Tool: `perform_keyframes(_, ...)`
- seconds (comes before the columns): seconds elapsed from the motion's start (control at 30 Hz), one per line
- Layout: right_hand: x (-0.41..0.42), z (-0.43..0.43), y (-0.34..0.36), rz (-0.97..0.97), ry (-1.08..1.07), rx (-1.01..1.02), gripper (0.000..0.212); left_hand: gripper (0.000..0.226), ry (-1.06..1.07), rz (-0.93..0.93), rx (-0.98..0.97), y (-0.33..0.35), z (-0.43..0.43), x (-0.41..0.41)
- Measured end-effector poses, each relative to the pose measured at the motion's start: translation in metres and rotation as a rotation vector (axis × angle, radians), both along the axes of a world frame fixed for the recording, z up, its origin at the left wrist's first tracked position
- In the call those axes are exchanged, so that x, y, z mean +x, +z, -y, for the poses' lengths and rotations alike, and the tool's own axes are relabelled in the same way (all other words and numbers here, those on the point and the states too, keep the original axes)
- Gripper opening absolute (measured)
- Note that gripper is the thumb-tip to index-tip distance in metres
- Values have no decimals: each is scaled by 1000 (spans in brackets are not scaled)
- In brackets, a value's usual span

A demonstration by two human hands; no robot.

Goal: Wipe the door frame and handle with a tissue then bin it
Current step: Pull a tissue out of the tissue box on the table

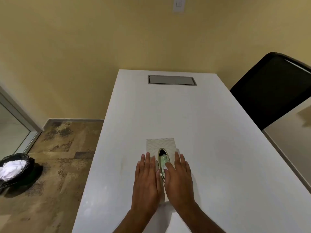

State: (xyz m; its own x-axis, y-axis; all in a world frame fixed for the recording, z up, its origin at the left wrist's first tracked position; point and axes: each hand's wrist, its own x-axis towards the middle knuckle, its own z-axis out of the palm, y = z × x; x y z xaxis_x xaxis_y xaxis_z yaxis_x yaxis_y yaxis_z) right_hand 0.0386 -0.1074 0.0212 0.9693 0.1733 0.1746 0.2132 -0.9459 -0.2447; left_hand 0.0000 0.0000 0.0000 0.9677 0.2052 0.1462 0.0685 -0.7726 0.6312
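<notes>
A pale patterned tissue box [161, 143] with a gold-rimmed oval slot [162, 161] lies on the white table [210, 132]. My left hand [147, 179] rests flat on the box's left side, fingers together. Over the right side lies my right hand [178, 179], its index finger touching the tissue inside the slot. Both hands cover the near half of the box. A black bin [16, 169] holding white crumpled tissues stands on the floor at the far left. A glass door's pale frame [21, 118] shows at the left edge; its handle is out of view.
A black chair [269, 88] stands at the table's right side. A grey metal cable hatch [171, 79] is set into the far end of the table. The table butts against a yellow wall with a white switch plate [179, 4]. Patterned brown floor lies to the left.
</notes>
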Motion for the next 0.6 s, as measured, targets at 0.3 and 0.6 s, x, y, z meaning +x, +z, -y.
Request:
perform_keyframes(0.3, 12, -3, 9, -42, 24, -115, 29, 56, -76, -86, 91, -2, 1, 12)
perform_keyframes(0.6, 21, -3, 9, -230, 115, -105, 52, 59, -96, -53, 44, -10, 3, 12)
